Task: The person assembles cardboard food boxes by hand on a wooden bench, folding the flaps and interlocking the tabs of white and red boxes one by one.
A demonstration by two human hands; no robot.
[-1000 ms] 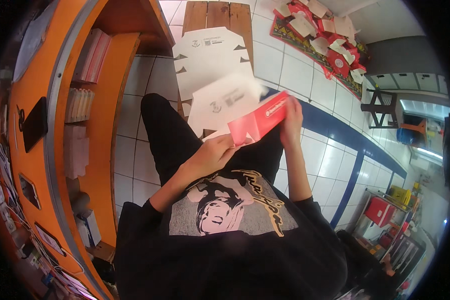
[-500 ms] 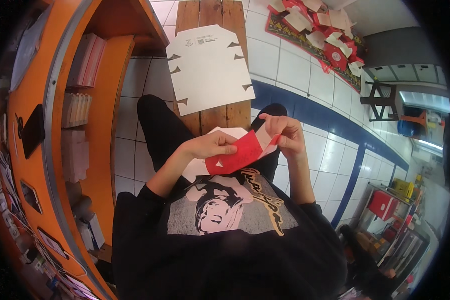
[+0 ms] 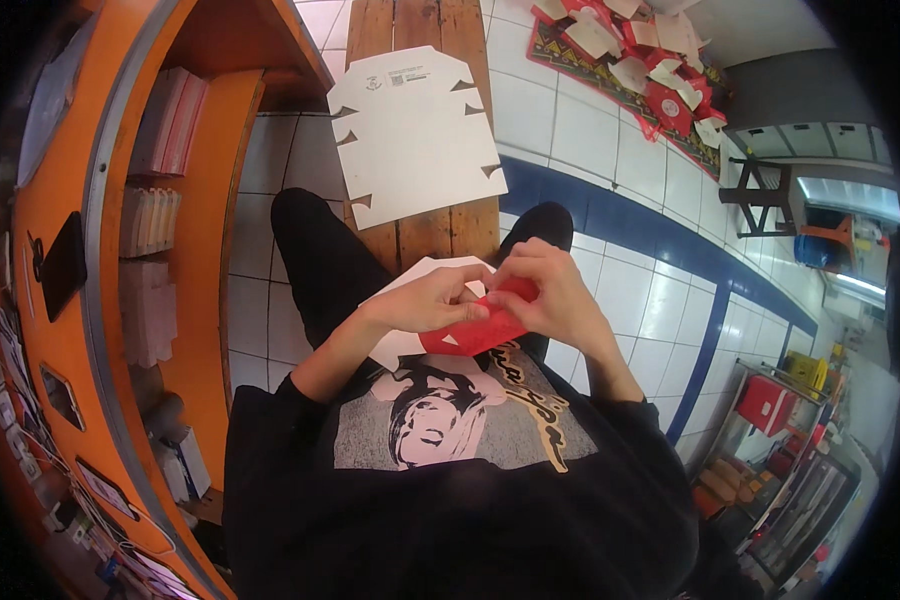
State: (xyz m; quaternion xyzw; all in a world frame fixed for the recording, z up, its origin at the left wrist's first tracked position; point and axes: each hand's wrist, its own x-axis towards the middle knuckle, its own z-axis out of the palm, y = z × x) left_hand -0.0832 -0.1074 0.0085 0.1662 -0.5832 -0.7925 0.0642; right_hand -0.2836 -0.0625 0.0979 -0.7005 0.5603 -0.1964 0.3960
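Over my lap, my left hand [image 3: 432, 298] and my right hand [image 3: 552, 296] come together on a piece of red cardboard [image 3: 480, 337] with a small white triangular notch. Both hands are closed on it, thumbs pressing its red face and fingers bending the right end. My fingers hide most of that end. Under the left forearm lies a white cardboard sheet [image 3: 398, 347], partly covered by hand and arm. Beyond my knees, a flat white box blank [image 3: 420, 150] with cut corners and curved slots rests on the wooden bench [image 3: 448, 238].
An orange shelf unit [image 3: 90, 330] with stacked cardboard stands close on the left, a black tablet-like object [image 3: 67, 266] on it. Red and white folded boxes [image 3: 673, 108] are heaped on the floor at far right. A dark stool [image 3: 756, 188] and red container [image 3: 763, 403] stand right.
My right hand has moved left and down toward my left hand, bending the raised right end of the red cardboard inward. The white inner flap that showed before is now mostly hidden.
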